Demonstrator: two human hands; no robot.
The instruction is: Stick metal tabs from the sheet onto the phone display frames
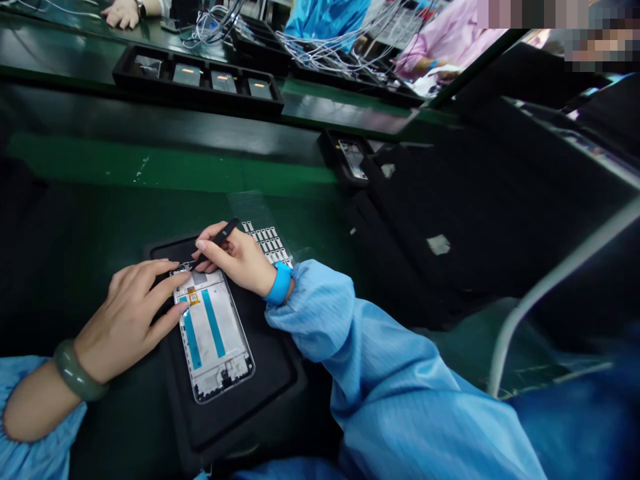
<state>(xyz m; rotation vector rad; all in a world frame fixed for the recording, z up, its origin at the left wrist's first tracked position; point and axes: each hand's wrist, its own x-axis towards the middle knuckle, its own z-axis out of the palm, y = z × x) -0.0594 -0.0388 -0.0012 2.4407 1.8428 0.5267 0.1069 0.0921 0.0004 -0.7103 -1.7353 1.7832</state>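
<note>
A phone frame (231,327) with two blue strips and a small orange flex cable (193,297) lies face down on a black padded mat (273,373). My left hand (133,303) has its fingers stretched out, with the fingertips resting along the frame's upper left edge. Pinched in my right hand (240,257) are black tweezers (226,231), their tip down at the top end of the frame. The exact spot under the tip is too small to make out. Just beyond my right wrist is a clear sheet of small white-and-black stickers (269,241).
Behind, a black tray (200,92) holds several phone parts. A smaller tray (353,159) with a phone frame stands to the right, beside large black panels (430,220). A pale curved tube (520,313) rises at right. Across the bench are cables (325,50) and co-workers.
</note>
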